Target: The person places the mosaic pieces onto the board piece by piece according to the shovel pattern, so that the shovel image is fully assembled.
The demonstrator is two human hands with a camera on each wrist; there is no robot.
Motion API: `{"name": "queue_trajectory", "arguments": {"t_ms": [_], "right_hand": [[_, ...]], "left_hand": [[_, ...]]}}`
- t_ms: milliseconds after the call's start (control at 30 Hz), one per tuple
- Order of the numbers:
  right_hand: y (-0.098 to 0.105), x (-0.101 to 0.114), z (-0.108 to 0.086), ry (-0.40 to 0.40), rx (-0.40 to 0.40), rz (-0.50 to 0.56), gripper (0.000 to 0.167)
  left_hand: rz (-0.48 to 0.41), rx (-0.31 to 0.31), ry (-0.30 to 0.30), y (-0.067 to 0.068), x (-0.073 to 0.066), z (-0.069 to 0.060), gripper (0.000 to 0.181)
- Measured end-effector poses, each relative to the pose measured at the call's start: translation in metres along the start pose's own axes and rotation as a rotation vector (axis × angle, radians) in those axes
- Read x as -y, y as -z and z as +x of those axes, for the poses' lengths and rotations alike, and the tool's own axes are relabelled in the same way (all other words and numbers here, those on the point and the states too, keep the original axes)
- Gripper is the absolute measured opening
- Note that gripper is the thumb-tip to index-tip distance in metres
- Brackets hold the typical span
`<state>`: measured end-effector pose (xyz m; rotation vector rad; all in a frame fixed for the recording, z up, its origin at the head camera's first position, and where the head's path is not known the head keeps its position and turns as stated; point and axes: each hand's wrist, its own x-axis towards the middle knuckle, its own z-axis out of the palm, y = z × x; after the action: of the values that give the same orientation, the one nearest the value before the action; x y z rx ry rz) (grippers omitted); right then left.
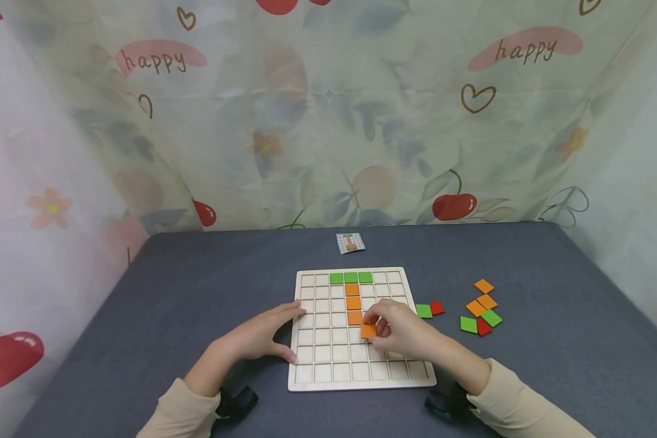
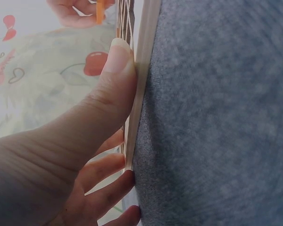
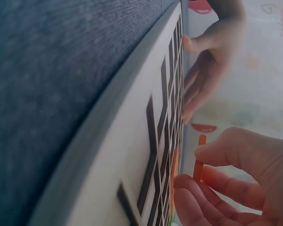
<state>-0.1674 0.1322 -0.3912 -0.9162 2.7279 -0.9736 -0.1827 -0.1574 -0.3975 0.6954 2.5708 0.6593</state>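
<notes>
A white gridded board (image 1: 313, 355) lies on the table, with a row of green tiles (image 1: 351, 278) near its top and a column of orange tiles (image 1: 353, 303) below the middle one. Between thumb and fingers, my right hand (image 1: 402, 328) pinches an orange square tile (image 1: 368, 331); in the right wrist view that tile (image 3: 199, 160) is edge-on, raised off the board. My left hand (image 1: 263, 334) rests on the board's left edge, thumb and fingers spread. The left wrist view shows the thumb (image 2: 118, 70) against the board's rim (image 2: 144, 61).
Right beside the board lie a green tile (image 1: 424, 311) and a red tile (image 1: 437, 307). Farther right is a loose group of orange tiles (image 1: 484, 286), green tiles (image 1: 468, 324) and a red tile (image 1: 484, 327). A small printed card (image 1: 350, 243) lies behind the board.
</notes>
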Motion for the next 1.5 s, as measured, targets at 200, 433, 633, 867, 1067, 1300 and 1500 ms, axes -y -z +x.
{"name": "queue_trajectory", "arguments": {"t_ms": [200, 433, 633, 867, 1067, 1300, 1500], "right_hand": [[-0.004, 0.004, 0.004, -0.006, 0.006, -0.013, 0.016], [-0.008, 0.006, 0.007, -0.024, 0.017, -0.007, 0.016], [-0.010, 0.008, 0.008, -0.024, 0.019, -0.016, 0.018], [-0.013, 0.009, 0.010, -0.004, 0.011, -0.054, 0.017], [-0.014, 0.011, 0.013, -0.008, 0.017, -0.075, 0.016], [-0.015, 0.012, 0.015, -0.010, 0.016, -0.107, 0.016], [-0.015, 0.012, 0.015, -0.015, 0.024, -0.108, 0.016]], "left_hand": [[0.003, -0.001, 0.000, 0.000, 0.000, 0.000, 0.087], [0.003, -0.001, 0.000, 0.000, -0.001, 0.000, 0.087], [0.002, -0.002, -0.001, 0.001, 0.000, -0.001, 0.088], [-0.004, 0.001, -0.006, 0.001, 0.000, -0.001, 0.087], [-0.004, 0.001, -0.008, 0.000, 0.000, -0.001, 0.087], [-0.004, -0.001, 0.001, 0.001, -0.001, -0.001, 0.088], [-0.003, -0.003, -0.002, 0.001, -0.001, -0.001, 0.087]]}}
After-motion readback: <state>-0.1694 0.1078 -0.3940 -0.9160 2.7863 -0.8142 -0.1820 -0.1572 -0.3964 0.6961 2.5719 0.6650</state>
